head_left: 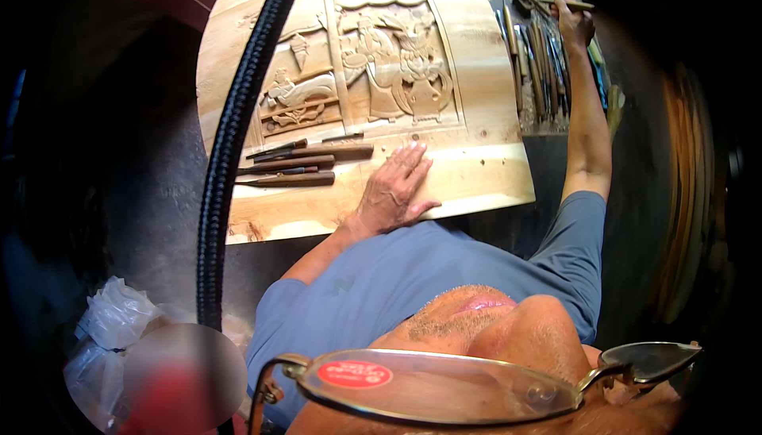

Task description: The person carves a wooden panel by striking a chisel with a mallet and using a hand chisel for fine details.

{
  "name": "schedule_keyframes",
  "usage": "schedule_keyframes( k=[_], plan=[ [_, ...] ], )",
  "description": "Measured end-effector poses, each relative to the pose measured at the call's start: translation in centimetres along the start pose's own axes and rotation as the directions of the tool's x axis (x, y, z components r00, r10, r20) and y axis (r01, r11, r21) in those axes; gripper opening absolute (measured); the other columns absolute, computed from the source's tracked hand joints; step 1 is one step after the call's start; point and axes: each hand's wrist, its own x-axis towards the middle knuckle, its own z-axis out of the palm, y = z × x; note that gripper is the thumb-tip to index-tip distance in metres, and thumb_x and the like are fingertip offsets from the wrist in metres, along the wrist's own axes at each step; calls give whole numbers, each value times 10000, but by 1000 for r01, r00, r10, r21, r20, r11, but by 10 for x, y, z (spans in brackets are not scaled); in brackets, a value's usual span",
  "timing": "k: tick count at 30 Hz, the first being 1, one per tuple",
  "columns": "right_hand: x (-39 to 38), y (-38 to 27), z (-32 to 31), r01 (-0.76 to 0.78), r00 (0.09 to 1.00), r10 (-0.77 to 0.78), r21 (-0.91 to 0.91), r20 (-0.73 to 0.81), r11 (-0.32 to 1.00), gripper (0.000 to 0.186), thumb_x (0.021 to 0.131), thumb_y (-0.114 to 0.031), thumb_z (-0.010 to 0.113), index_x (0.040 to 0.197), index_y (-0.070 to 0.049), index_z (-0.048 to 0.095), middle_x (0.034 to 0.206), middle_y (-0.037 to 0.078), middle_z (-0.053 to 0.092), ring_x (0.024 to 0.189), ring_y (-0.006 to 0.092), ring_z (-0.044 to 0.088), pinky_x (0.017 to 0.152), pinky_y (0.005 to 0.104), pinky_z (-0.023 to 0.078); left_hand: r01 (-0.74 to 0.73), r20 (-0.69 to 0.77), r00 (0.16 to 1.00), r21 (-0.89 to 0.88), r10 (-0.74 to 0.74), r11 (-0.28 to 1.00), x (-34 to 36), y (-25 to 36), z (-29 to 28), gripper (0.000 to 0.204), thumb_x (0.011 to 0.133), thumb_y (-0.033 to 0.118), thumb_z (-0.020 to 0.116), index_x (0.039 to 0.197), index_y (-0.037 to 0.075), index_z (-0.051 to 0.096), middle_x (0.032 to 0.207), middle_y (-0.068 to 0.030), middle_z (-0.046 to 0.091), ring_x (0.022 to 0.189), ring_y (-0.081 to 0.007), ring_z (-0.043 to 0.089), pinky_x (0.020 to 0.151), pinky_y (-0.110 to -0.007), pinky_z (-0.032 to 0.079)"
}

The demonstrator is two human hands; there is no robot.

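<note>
My left hand [393,190] lies flat near the close edge of a pale wooden panel [484,70], fingers spread and holding nothing. Carved into the panel is a relief [397,66] of figures inside a frame. Several wood-carving chisels [341,152] with dark brown handles rest on the panel just left of that hand. Far to the right, my arm is stretched out over a row of tools. There my right hand [575,24] is closed around the light wooden handle of a tool [581,5]; its working end cannot be clearly told.
Several carving tools [536,70] with wooden handles lie side by side on a surface right of the panel. A black braided cord [238,117] hangs across the left of the view. Clear plastic bags [117,312] sit at the lower left. Curved brown boards [683,197] stand at the right.
</note>
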Motion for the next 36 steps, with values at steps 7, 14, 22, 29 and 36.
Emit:
schedule_keyframes(
  k=[7,14,22,29,36],
  plan=[
    [12,-6,8,-61,996,65,-68,59,996,376,885,-535,674,916,-195,832,815,18,789,853,258,765,778,414,569,-61,108,992,20,59,998,5,0,0,832,886,516,734,1421,-80,509,1550,-284,431,1474,-422,385,1253,-476,289],
    [-14,-24,5,-56,997,55,5,53,998,258,933,-406,722,1038,-190,818,862,23,798,852,212,775,784,364,579,-123,140,984,81,111,989,6,2,9,879,921,583,646,1421,-120,475,1541,-318,415,1475,-446,362,1255,-480,272],
    [-51,-38,-21,165,975,-152,70,-160,984,239,977,-350,691,1145,-200,770,964,79,791,877,228,769,774,340,589,-230,221,935,-215,276,949,13,-1,17,735,982,467,618,1479,-48,450,1574,-243,419,1446,-394,428,1211,-455,365],
    [-106,-87,-108,539,754,-634,-391,-171,746,204,976,-320,726,1071,-144,767,976,40,778,780,162,749,680,297,589,-270,138,956,62,260,961,47,13,37,759,905,552,669,1387,-19,536,1489,-287,469,1420,-445,424,1188,-493,362],
    [-185,-152,-120,438,899,-405,345,-168,830,188,975,-262,744,1098,-123,772,964,-1,799,693,56,715,590,220,542,83,263,961,-560,82,824,26,17,-8,360,960,328,722,1147,21,743,1008,-141,766,927,-278,737,841,-368,574]
  ],
)
